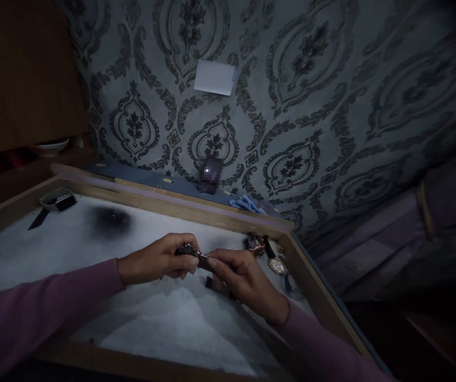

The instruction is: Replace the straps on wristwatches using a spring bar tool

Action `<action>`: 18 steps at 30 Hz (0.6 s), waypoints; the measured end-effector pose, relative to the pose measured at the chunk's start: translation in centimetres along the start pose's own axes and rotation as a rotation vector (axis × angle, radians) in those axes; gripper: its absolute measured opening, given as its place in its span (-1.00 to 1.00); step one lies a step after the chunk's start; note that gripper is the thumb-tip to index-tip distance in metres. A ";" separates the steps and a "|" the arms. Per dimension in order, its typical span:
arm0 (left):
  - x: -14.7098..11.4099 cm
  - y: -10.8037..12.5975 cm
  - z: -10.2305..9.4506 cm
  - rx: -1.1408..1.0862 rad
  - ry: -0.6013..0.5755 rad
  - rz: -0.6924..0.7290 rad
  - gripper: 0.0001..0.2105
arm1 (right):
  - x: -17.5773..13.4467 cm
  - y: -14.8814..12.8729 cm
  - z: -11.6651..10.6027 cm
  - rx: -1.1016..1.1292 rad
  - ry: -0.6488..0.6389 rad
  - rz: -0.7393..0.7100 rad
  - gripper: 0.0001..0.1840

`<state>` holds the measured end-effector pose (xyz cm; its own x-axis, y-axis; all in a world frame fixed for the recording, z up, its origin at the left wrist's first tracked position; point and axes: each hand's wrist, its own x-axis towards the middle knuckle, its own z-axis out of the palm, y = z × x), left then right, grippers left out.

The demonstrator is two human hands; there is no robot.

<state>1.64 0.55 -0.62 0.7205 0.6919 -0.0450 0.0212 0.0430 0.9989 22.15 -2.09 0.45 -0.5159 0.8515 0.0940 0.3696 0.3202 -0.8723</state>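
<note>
My left hand [166,258] is closed around a wristwatch [187,249] with a dark, shiny case, thumb below and fingers behind it. My right hand [238,270] pinches a dark strap-like piece [205,263] right beside the watch. Something thin and silvery shows at its fingertips, too small to name. Whether the strap piece is joined to the watch, I cannot tell. Under my right hand, partly hidden, lies a dark object [216,284]. Both hands are held over the white floor of a wooden-framed tray [196,209].
Several watches lie at the tray's right side, among them a gold-faced watch [277,265] and a rose-gold one [256,248]. A round dish [54,199] with dark items sits far left. Behind the tray are a blue cloth [247,203] and a blurred dark object [209,175] by the patterned wall.
</note>
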 end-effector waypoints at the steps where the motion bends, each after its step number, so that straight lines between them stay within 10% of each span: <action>1: 0.0 -0.1 0.0 -0.010 0.000 -0.005 -0.72 | 0.0 0.0 0.0 -0.008 -0.001 -0.010 -0.51; 18: 0.1 -0.2 -0.1 -0.060 -0.012 0.004 -0.66 | -0.2 -0.1 0.2 -0.093 0.023 -0.067 -0.54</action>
<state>1.59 0.70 -0.83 0.7287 0.6837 -0.0405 -0.0230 0.0835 0.9962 22.11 -2.38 0.43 -0.5246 0.8358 0.1620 0.4059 0.4128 -0.8154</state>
